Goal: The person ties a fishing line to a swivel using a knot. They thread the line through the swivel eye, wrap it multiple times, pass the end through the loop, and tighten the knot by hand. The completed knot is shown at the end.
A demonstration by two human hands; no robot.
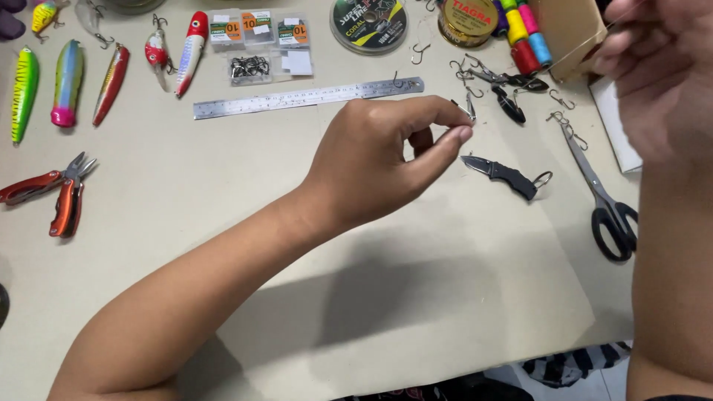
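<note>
My left hand hovers over the middle of the table, its thumb and forefinger pinched on a small metal fishing hook. My right hand is raised close to the camera at the right edge, fingers closed on a thin line that runs up toward the top right corner. A small black folding knife lies open on the table just right of my left hand. Loose hooks and small black pliers lie beyond it.
A steel ruler lies behind my left hand. Colourful fishing lures and red multi-tool pliers are at left. Hook packets, line spools, thread spools, a cardboard box and black scissors sit at back and right.
</note>
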